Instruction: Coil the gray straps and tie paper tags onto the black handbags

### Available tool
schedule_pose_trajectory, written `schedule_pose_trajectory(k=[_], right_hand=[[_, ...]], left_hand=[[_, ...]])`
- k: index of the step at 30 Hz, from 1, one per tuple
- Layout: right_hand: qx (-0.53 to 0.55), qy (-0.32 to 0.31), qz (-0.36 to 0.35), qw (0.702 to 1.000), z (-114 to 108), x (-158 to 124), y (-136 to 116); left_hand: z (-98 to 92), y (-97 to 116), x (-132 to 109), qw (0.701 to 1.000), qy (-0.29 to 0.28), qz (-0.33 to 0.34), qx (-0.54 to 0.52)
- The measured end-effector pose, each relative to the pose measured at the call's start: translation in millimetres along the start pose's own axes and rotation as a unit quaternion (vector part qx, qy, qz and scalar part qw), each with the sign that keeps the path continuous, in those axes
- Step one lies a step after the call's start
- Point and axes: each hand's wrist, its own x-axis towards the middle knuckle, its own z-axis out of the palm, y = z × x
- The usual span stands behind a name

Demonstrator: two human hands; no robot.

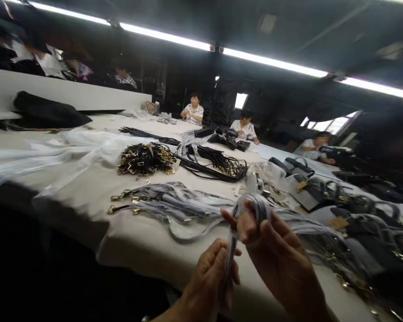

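Note:
My left hand [210,275] is closed around the lower end of a strap wrapped in clear plastic [251,208], near the table's front edge. My right hand [272,243] pinches the upper part of the same strap, which loops over its fingers. Just beyond the hands, a pile of similar wrapped straps with gold clasps [168,203] lies spread on the white table [97,188].
A heap of gold buckles and black straps [146,158] and a bundle of black straps [218,165] lie farther back. Black handbags [362,210] crowd the right side. Clear plastic sheets [70,147] lie at left. Several people sit along the far side.

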Motion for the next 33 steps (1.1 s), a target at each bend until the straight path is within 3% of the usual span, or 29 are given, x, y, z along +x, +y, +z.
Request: schedule_pose_trajectory(k=[3,8,12,15,17,19,21,22,24,27,30,33], right_hand=[[-0.217,-0.055,-0.068,0.972,-21,3,23],[-0.450,-0.223,-0.157,0.850,-49,-2,42],[-0.542,-0.330,-0.091,0.767,-60,-14,35],[-0.558,-0.363,0.004,0.746,-64,-21,24],[-0.513,-0.364,0.107,0.770,-64,-23,15],[-0.390,-0.370,0.264,0.801,-62,-22,7],[-0.196,-0.357,0.415,0.813,-58,-21,2],[-0.100,-0.332,0.459,0.818,-55,-20,1],[0.054,-0.252,0.468,0.845,-49,-18,-2],[0.194,-0.150,0.415,0.876,-40,-12,-9],[0.290,-0.078,0.392,0.870,-35,-3,-24],[0.349,-0.024,0.382,0.855,-33,4,-37]], left_hand=[[-7.1,14,-5,0.996,-0.071,-0.055,0.020],[-34.3,41,-7,0.987,-0.123,-0.058,0.083],[-58.5,41,5,0.980,-0.119,-0.138,0.079],[-69.5,36,18,0.976,-0.109,-0.158,0.100],[-72.9,37,27,0.966,-0.138,-0.164,0.146],[-72.8,41,35,0.951,-0.186,-0.140,0.204],[-68.7,46,41,0.939,-0.224,-0.055,0.254],[-65.1,48,43,0.936,-0.227,0.000,0.271],[-56.1,49,44,0.935,-0.203,0.080,0.279],[-44.1,49,38,0.951,-0.131,0.096,0.264],[-41.5,47,30,0.960,-0.072,0.130,0.237],[-44.8,35,26,0.962,-0.075,0.157,0.211]])
